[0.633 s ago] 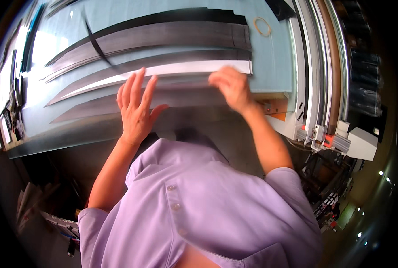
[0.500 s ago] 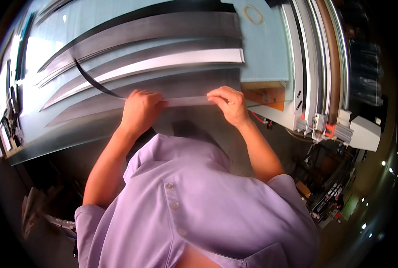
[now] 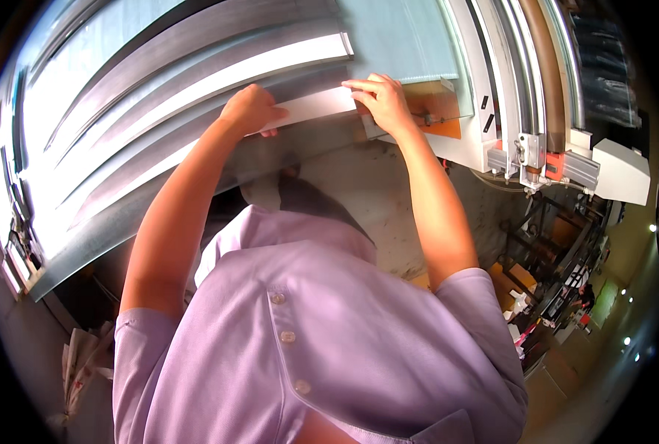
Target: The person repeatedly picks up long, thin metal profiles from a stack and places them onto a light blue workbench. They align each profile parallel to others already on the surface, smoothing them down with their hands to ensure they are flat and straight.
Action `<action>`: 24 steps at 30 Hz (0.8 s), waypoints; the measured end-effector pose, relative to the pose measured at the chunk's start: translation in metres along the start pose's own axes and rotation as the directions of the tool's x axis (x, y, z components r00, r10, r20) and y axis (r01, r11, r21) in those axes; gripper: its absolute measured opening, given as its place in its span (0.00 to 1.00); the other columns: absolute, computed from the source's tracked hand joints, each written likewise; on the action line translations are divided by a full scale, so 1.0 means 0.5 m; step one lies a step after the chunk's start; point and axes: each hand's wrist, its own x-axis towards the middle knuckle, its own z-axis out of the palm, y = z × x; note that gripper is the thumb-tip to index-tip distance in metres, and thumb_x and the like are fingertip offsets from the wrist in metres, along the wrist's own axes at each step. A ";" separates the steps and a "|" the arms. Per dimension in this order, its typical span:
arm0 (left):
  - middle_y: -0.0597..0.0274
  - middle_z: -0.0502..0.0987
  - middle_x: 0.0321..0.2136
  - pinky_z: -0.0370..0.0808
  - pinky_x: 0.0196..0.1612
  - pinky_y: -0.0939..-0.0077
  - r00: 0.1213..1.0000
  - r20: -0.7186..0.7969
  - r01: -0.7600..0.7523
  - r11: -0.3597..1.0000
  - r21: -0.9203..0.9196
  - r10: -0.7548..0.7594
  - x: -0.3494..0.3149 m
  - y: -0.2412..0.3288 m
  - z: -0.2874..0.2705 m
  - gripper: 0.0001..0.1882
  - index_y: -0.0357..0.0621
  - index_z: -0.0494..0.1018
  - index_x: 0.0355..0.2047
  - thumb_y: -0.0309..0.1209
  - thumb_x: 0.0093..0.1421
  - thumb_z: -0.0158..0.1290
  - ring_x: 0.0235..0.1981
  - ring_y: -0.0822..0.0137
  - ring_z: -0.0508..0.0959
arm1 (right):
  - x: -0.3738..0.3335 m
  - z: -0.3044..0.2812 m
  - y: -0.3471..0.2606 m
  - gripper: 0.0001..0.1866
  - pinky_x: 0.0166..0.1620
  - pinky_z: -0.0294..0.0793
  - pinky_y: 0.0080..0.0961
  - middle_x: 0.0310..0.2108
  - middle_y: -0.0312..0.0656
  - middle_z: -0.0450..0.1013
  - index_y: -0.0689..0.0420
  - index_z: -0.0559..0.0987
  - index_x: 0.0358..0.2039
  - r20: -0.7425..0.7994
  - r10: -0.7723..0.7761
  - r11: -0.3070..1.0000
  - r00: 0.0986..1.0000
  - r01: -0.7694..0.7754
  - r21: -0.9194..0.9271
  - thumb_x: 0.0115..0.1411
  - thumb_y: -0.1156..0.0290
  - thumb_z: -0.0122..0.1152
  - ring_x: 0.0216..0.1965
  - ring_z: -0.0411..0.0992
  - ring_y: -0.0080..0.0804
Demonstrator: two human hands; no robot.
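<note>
Several long grey strips with tapering left ends lie side by side on the pale blue table top (image 3: 400, 44). Along the nearest grey strip runs a flat white strip (image 3: 318, 109), close to the table's front edge. My left hand (image 3: 249, 111) is closed over this white strip, with fingertips showing below its edge. At the strip's right end my right hand (image 3: 383, 102) pinches the corner between thumb and fingers. Another white strip (image 3: 300, 55) lies on the grey strip behind. My left palm and some fingers are hidden.
A metal rail with a brown bar (image 3: 544, 70) runs along the table's right side, ending in a white housing (image 3: 620, 172). An orange-brown panel (image 3: 440, 111) sits at the near right corner. Boxes and equipment (image 3: 552, 244) stand on the floor at the right.
The view has turned, and the strips sit further up and left in the picture. A thin black band that trailed from my left hand is out of sight. The white strip between my hands looks brighter.
</note>
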 end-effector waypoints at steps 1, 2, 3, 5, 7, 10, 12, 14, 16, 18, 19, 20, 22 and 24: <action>0.63 0.83 0.21 0.76 0.32 0.73 1.000 -0.007 -0.005 1.000 -0.002 0.005 0.003 0.000 0.002 0.17 0.38 0.81 0.28 0.41 0.61 0.59 0.24 0.71 0.83 | -0.001 0.001 0.002 0.12 0.42 0.66 0.34 0.23 0.35 0.70 0.42 0.88 0.42 0.001 0.004 1.000 1.000 -0.004 0.007 0.56 0.65 0.68 0.33 0.70 0.36; 0.62 0.83 0.21 0.75 0.31 0.72 1.000 -0.014 -0.009 1.000 -0.004 0.009 0.005 -0.001 0.003 0.17 0.37 0.82 0.28 0.41 0.62 0.59 0.23 0.71 0.82 | -0.002 0.002 0.004 0.12 0.41 0.65 0.33 0.22 0.34 0.70 0.41 0.88 0.42 0.001 0.007 1.000 1.000 -0.007 0.015 0.56 0.64 0.68 0.33 0.69 0.35; 0.61 0.83 0.21 0.75 0.31 0.72 1.000 -0.022 -0.012 1.000 -0.008 0.012 0.007 -0.002 0.004 0.17 0.37 0.82 0.28 0.41 0.62 0.60 0.22 0.71 0.81 | -0.003 0.004 0.009 0.12 0.41 0.64 0.33 0.22 0.34 0.70 0.41 0.88 0.41 -0.002 0.011 1.000 1.000 -0.011 0.016 0.55 0.64 0.69 0.33 0.69 0.34; 0.60 0.83 0.21 0.74 0.31 0.72 1.000 -0.013 -0.025 1.000 -0.005 0.025 0.009 -0.002 0.003 0.17 0.36 0.82 0.28 0.40 0.62 0.60 0.21 0.71 0.81 | -0.005 0.010 0.016 0.13 0.41 0.63 0.32 0.22 0.32 0.69 0.40 0.88 0.41 -0.008 0.018 1.000 1.000 -0.018 0.017 0.54 0.63 0.70 0.32 0.69 0.32; 0.60 0.83 0.21 0.74 0.31 0.73 1.000 -0.009 -0.024 1.000 -0.013 0.023 0.010 -0.004 0.002 0.17 0.35 0.82 0.28 0.39 0.62 0.60 0.21 0.71 0.81 | -0.004 0.011 0.018 0.12 0.42 0.61 0.32 0.21 0.32 0.68 0.39 0.88 0.40 -0.005 0.024 0.999 1.000 -0.024 0.042 0.53 0.63 0.70 0.32 0.68 0.31; 0.60 0.83 0.21 0.75 0.34 0.73 1.000 0.000 -0.006 1.000 -0.028 0.006 0.011 -0.008 0.000 0.16 0.36 0.82 0.29 0.40 0.62 0.60 0.23 0.71 0.82 | -0.003 0.010 0.014 0.12 0.42 0.60 0.32 0.21 0.31 0.68 0.39 0.88 0.40 -0.007 0.028 0.999 1.000 -0.028 0.031 0.53 0.63 0.70 0.32 0.68 0.31; 0.62 0.84 0.22 0.77 0.39 0.72 1.000 0.012 0.000 1.000 -0.019 0.001 0.011 -0.011 -0.003 0.17 0.38 0.83 0.29 0.42 0.60 0.58 0.27 0.70 0.84 | -0.003 0.008 0.009 0.12 0.42 0.60 0.32 0.21 0.31 0.68 0.39 0.88 0.40 -0.008 0.034 0.999 0.999 -0.034 0.020 0.53 0.63 0.70 0.33 0.68 0.30; 0.62 0.84 0.22 0.76 0.39 0.72 1.000 0.000 -0.009 1.000 0.004 0.009 0.011 -0.010 -0.004 0.17 0.38 0.83 0.29 0.42 0.60 0.58 0.28 0.70 0.84 | -0.003 0.007 0.005 0.12 0.43 0.60 0.32 0.21 0.30 0.68 0.39 0.88 0.40 -0.006 0.044 0.999 0.999 -0.044 0.024 0.53 0.63 0.70 0.33 0.68 0.30; 0.62 0.84 0.22 0.76 0.40 0.72 1.000 0.000 -0.010 1.000 0.004 0.010 0.010 -0.008 -0.004 0.17 0.38 0.83 0.29 0.42 0.60 0.58 0.29 0.70 0.83 | -0.002 0.006 0.002 0.12 0.43 0.59 0.32 0.21 0.30 0.68 0.39 0.87 0.40 -0.002 0.060 0.998 0.998 -0.060 0.028 0.53 0.63 0.70 0.33 0.68 0.30; 0.62 0.84 0.22 0.76 0.40 0.72 1.000 0.013 0.002 1.000 -0.020 -0.001 0.009 -0.006 -0.005 0.17 0.38 0.83 0.29 0.42 0.60 0.58 0.30 0.70 0.83 | -0.001 0.005 0.000 0.12 0.43 0.59 0.32 0.21 0.30 0.68 0.39 0.87 0.40 0.004 0.071 0.997 0.997 -0.071 0.026 0.53 0.63 0.70 0.33 0.68 0.30; 0.62 0.84 0.22 0.76 0.40 0.72 1.000 0.016 -0.001 1.000 -0.022 0.001 0.010 -0.007 -0.005 0.17 0.38 0.83 0.29 0.42 0.60 0.58 0.29 0.70 0.83 | 0.000 0.004 -0.001 0.12 0.43 0.59 0.32 0.21 0.30 0.68 0.39 0.87 0.40 0.008 0.074 0.997 0.997 -0.074 0.022 0.53 0.63 0.70 0.33 0.68 0.30; 0.62 0.84 0.22 0.76 0.40 0.72 1.000 0.020 -0.003 1.000 -0.023 0.003 0.011 -0.008 -0.005 0.17 0.38 0.83 0.29 0.41 0.61 0.58 0.29 0.70 0.84 | 0.001 0.003 -0.003 0.12 0.43 0.59 0.32 0.21 0.30 0.68 0.39 0.87 0.40 0.012 0.077 0.997 0.997 -0.077 0.019 0.53 0.63 0.70 0.32 0.68 0.30; 0.61 0.84 0.23 0.77 0.40 0.72 0.999 0.034 -0.005 1.000 -0.031 0.006 0.014 -0.009 -0.006 0.17 0.37 0.83 0.29 0.41 0.61 0.58 0.29 0.70 0.84 | 0.001 0.001 -0.006 0.12 0.43 0.59 0.32 0.21 0.31 0.68 0.39 0.87 0.40 0.013 0.078 0.997 0.997 -0.079 0.010 0.53 0.63 0.70 0.32 0.68 0.30; 0.61 0.85 0.23 0.77 0.40 0.73 0.999 0.051 -0.004 0.999 -0.044 0.006 0.015 -0.008 -0.008 0.17 0.36 0.83 0.29 0.40 0.61 0.58 0.28 0.70 0.84 | 0.000 0.001 -0.008 0.12 0.42 0.59 0.32 0.21 0.31 0.66 0.40 0.87 0.40 0.009 0.074 0.997 0.997 -0.074 0.007 0.53 0.64 0.71 0.31 0.67 0.29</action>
